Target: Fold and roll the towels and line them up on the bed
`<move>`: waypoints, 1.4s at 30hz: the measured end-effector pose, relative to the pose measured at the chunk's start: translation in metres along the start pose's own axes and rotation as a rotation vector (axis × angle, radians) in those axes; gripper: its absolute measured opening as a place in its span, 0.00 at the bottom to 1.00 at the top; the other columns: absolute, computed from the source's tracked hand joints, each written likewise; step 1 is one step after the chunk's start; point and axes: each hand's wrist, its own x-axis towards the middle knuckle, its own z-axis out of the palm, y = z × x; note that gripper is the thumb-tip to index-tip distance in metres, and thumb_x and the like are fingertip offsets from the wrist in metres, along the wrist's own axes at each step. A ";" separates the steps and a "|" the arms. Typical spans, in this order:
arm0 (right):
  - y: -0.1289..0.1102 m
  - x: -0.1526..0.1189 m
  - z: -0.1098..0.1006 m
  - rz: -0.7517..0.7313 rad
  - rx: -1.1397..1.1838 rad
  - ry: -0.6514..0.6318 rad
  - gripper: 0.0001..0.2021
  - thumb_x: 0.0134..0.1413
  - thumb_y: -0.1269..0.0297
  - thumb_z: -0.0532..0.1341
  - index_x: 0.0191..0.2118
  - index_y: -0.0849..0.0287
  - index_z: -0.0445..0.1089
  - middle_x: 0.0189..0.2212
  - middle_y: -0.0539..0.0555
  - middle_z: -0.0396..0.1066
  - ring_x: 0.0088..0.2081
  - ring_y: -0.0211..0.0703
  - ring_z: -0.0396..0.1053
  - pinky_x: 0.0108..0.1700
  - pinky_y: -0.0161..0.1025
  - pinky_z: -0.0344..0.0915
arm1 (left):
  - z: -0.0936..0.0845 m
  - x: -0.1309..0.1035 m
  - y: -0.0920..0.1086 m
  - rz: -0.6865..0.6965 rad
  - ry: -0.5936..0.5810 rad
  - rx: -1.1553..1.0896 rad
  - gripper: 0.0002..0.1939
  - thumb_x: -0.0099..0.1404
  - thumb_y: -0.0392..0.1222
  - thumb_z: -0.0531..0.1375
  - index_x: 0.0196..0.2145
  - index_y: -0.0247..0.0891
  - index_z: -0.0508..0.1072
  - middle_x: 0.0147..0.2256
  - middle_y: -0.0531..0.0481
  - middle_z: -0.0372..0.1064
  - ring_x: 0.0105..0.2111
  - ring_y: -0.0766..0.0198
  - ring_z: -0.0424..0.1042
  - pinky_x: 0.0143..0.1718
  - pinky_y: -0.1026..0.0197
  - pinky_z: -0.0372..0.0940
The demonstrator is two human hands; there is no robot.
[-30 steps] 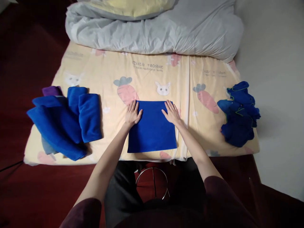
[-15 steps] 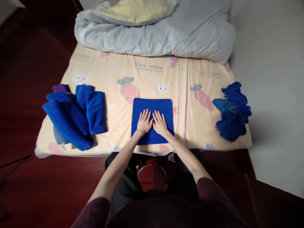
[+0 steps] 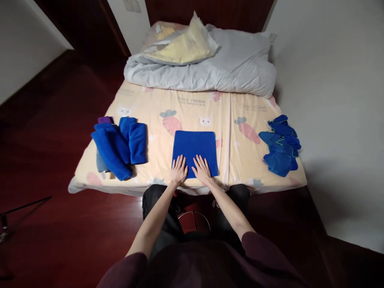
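A blue cloth lies flat and square on the bed's patterned sheet, near the front edge. On its lower left part rests my left hand, palm down with the fingers spread. My right hand lies palm down on the lower right part, fingers also apart. Neither hand grips anything. Left of them is a pile of folded or rolled blue cloths, with a purple one at its back. A loose heap of crumpled blue cloths with green edging sits at the right.
A rolled grey quilt and a yellow pillow lie across the back of the bed. A white wall runs along the right. My knees are against the front edge, above a dark red floor.
Both hands have slid toward the front edge of the blue cloth and are slightly farther apart. The head view has tilted up, showing more of the bed's far end.
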 end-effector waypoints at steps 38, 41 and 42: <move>0.092 -0.155 -0.063 0.524 1.008 0.033 0.25 0.50 0.66 0.68 0.56 0.63 0.73 0.29 0.52 0.78 0.29 0.39 0.73 0.29 0.32 0.67 | -0.075 -0.105 -0.019 -0.411 -0.247 -0.144 0.30 0.72 0.56 0.52 0.65 0.39 0.67 0.42 0.39 0.79 0.46 0.45 0.77 0.51 0.50 0.66; 0.092 -0.148 -0.065 0.535 1.036 -0.050 0.30 0.51 0.70 0.68 0.61 0.63 0.69 0.28 0.50 0.78 0.24 0.34 0.69 0.26 0.29 0.65 | -0.071 -0.100 -0.028 -0.433 -0.283 -0.197 0.31 0.70 0.57 0.54 0.65 0.40 0.66 0.39 0.44 0.78 0.44 0.48 0.77 0.47 0.54 0.67; 0.092 -0.145 -0.067 0.539 1.048 -0.079 0.31 0.51 0.71 0.68 0.63 0.62 0.68 0.28 0.49 0.78 0.23 0.33 0.68 0.25 0.29 0.65 | -0.069 -0.098 -0.031 -0.430 -0.294 -0.203 0.31 0.70 0.56 0.54 0.65 0.40 0.67 0.38 0.45 0.78 0.43 0.49 0.77 0.46 0.55 0.67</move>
